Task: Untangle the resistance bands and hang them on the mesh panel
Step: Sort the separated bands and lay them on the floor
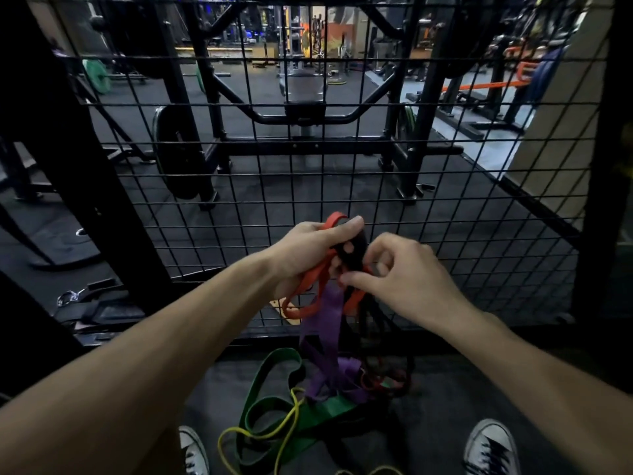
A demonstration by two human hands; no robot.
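Observation:
A tangle of resistance bands hangs from my hands down to the floor in front of the black mesh panel [445, 186]. My left hand [308, 252] grips an orange band [310, 279] and a wide black band [356, 250] near their tops. My right hand [397, 272] pinches the bands just below, thumb and fingers curled at the knot. A purple band [325, 323] droops from the bundle. On the floor lie a green band [270, 375] and a thin yellow band [291, 423], knotted with the others.
My two sneakers [489, 447] stand on the dark floor either side of the pile. Black straps with a metal clip [68, 298] lie at the left by a thick rack post. Gym racks and weight plates stand behind the mesh.

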